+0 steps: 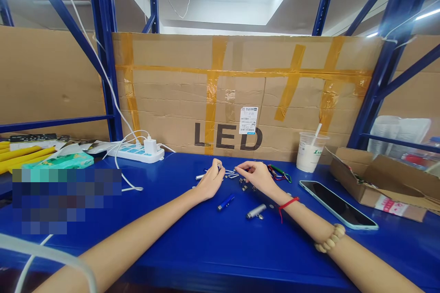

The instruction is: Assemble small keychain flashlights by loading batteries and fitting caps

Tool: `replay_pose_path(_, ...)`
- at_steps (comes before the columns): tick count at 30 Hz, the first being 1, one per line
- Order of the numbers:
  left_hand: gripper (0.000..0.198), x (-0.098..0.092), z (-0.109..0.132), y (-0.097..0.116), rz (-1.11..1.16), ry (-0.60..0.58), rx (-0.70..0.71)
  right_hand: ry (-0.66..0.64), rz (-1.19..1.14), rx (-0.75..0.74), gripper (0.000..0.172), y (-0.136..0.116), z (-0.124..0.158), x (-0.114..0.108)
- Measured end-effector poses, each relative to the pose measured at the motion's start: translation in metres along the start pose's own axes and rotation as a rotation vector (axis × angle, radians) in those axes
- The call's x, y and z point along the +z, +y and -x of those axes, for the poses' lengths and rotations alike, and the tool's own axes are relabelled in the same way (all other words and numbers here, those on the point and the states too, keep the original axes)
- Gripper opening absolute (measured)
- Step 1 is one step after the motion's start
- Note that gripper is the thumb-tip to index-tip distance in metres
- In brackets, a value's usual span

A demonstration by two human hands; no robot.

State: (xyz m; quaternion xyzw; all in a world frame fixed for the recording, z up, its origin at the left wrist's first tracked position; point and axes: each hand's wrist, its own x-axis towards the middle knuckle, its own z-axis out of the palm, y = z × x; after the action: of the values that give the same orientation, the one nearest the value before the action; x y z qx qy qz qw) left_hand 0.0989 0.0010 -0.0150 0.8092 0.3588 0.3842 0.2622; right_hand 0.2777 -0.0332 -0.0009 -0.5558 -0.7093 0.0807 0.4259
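My left hand (pixel 212 180) is closed, its fingers pinched round a small metallic piece mostly hidden by them. To its right, my right hand (pixel 257 176) has thumb and forefinger pressed together at a tiny thing I cannot make out. Silver clips (pixel 233 175) lie between the hands, and several small round metal parts (pixel 244 187) lie under the right hand. Nearer me are a short blue metal tube (pixel 226 202) and a silver tube (pixel 256 211) with a small metal part (pixel 260 217) beside it. A green carabiner (pixel 284 174) and red ones lie beyond my right wrist.
On the right are a phone (pixel 338 204), a plastic cup with a straw (pixel 309 153) and an open cardboard box (pixel 388 178). A white power strip (pixel 147 154) with cables stands back left, near a green packet (pixel 74 160). A cardboard panel (pixel 172 96) closes the back.
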Motion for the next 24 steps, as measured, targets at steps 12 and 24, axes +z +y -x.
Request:
replay_pose_path(12, 0.016, -0.002, 0.001, 0.002, -0.068, -0.018, 0.078, 0.433, -0.299, -0.008, 0.033, -0.011, 0.000, -0.002)
replay_pose_path(24, 0.024, -0.004, 0.003, 0.008, -0.182, -0.097, 0.147, 0.252, -0.301, -0.244, 0.019, -0.017, 0.004, 0.005)
